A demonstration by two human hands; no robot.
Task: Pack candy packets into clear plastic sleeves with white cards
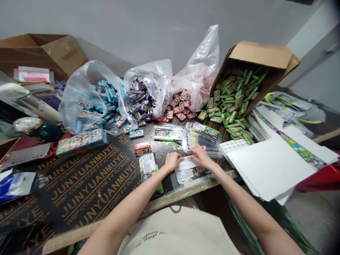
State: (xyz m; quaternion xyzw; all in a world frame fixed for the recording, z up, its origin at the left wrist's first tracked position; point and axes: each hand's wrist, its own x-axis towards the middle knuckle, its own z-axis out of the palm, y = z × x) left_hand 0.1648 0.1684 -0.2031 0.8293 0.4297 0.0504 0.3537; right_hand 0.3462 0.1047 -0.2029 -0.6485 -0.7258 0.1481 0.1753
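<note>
My left hand (173, 161) is closed at the left edge of a small white card (188, 163), fingers curled. Across from it, my right hand (199, 156) has its thumb and fingertips on the same card, fingers bent. Below the card lies a clear plastic pouch with a printed insert (190, 176), close to the table edge. Beyond my hands are a fanned stack of clear printed pouches (200, 139) and another printed packet (168, 134). To the left lie a printed card packet (148, 166), a small red box (142, 149) and a blue box (136, 134).
Plastic bags spill blue boxes (106, 95), purple boxes (140, 99) and red boxes (182, 102) at the back. Green boxes (233, 95) pour from a tipped carton (261, 55). White sheets (268, 163) overhang the right edge. A tray of colourful boxes (82, 141) sits left.
</note>
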